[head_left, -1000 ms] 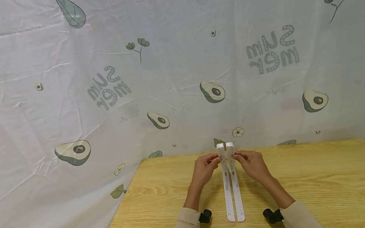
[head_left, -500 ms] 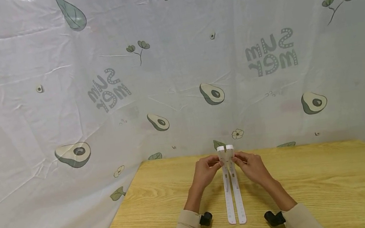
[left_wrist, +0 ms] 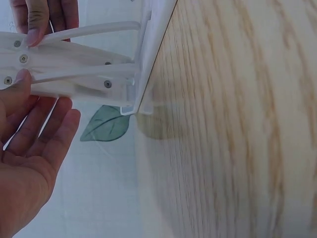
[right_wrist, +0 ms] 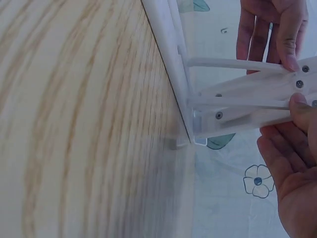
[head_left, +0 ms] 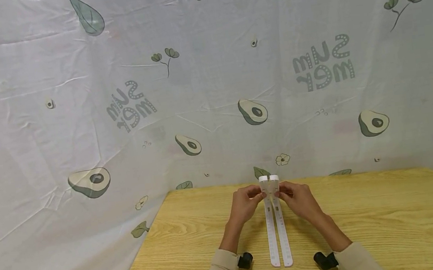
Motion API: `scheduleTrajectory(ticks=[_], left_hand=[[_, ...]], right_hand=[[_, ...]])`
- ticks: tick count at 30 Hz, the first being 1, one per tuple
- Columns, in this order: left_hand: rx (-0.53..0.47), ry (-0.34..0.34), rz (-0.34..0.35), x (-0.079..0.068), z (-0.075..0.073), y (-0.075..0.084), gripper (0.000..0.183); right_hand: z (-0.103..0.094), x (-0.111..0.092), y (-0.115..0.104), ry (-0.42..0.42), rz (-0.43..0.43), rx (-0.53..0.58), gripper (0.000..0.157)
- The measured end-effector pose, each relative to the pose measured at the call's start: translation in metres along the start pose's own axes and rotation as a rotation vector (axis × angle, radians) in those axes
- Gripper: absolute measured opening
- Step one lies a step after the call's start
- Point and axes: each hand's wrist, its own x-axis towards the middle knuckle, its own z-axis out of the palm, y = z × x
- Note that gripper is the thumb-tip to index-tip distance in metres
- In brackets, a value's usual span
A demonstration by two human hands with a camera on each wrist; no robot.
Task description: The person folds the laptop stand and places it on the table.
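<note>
A white folding laptop stand (head_left: 272,240) rests on the table, its two long rails lying flat toward the person. Its screwed back section (left_wrist: 69,87) rises from the far end. Two thin support struts (right_wrist: 237,102) run from the rails to that section. My left hand (head_left: 244,204) pinches the left side of the raised section, thumb on a strut end and fingers behind. On the other side my right hand (head_left: 300,199) pinches it likewise, thumb at the other strut's end. Whether the strut ends sit in notches is hidden under the thumbs.
The wood-grain table (head_left: 372,215) extends to both sides of the stand. Behind it hangs a pale curtain (head_left: 209,73) printed with avocados and leaves. Black wrist cameras (head_left: 245,260) sit on both cuffs.
The raised section has tipped slightly lower, and the rails' near ends have spread a little. The thin struts that showed along the rails no longer show there. Both hands keep their grip.
</note>
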Motion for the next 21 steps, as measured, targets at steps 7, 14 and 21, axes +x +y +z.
scheduleTrajectory(ticks=[7,14,21], left_hand=[[0.039,0.033,0.042,-0.0005,0.0036,0.0011,0.02],[0.078,0.053,0.033,0.0003,0.0077,0.0042,0.019],[0.15,0.069,0.069,0.0032,0.0098,0.0078,0.018]], right_hand=[[0.002,0.0011,-0.0012,0.038,0.008,-0.009,0.018],[0.0044,0.0019,0.0011,0.074,0.001,-0.05,0.016],[0.004,0.0059,0.0008,0.093,-0.035,-0.075,0.015]])
